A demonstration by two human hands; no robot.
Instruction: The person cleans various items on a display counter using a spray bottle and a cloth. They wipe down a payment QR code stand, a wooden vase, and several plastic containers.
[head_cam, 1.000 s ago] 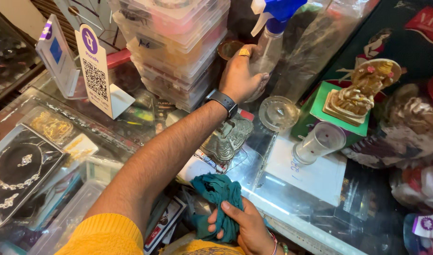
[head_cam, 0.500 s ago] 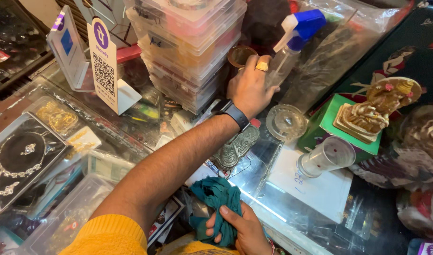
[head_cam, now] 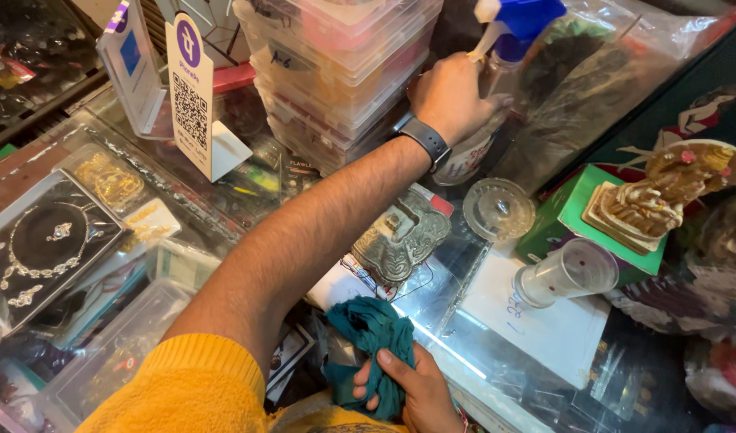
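Reaching far across the glass table [head_cam: 464,337], the left hand [head_cam: 448,100] is closed around the neck of a spray bottle [head_cam: 496,88] with a blue head, which stands upright beside a stack of plastic boxes [head_cam: 336,72]. The right hand [head_cam: 416,389], near the body, pinches a crumpled teal cloth [head_cam: 368,333] against the table edge.

A stack of clear plastic boxes [head_cam: 336,72] stands at the back of the glass counter [head_cam: 464,321]. Left of it a white code stand [head_cam: 195,100] leans upright. A black necklace tray [head_cam: 39,244] lies at the far left. A metal plaque [head_cam: 400,236] rests mid-counter, with a round glass lid [head_cam: 498,208] beside it. A clear cup [head_cam: 564,273] lies tipped on white paper [head_cam: 548,321]. A golden figurine [head_cam: 665,188] sits on a green box [head_cam: 572,212].
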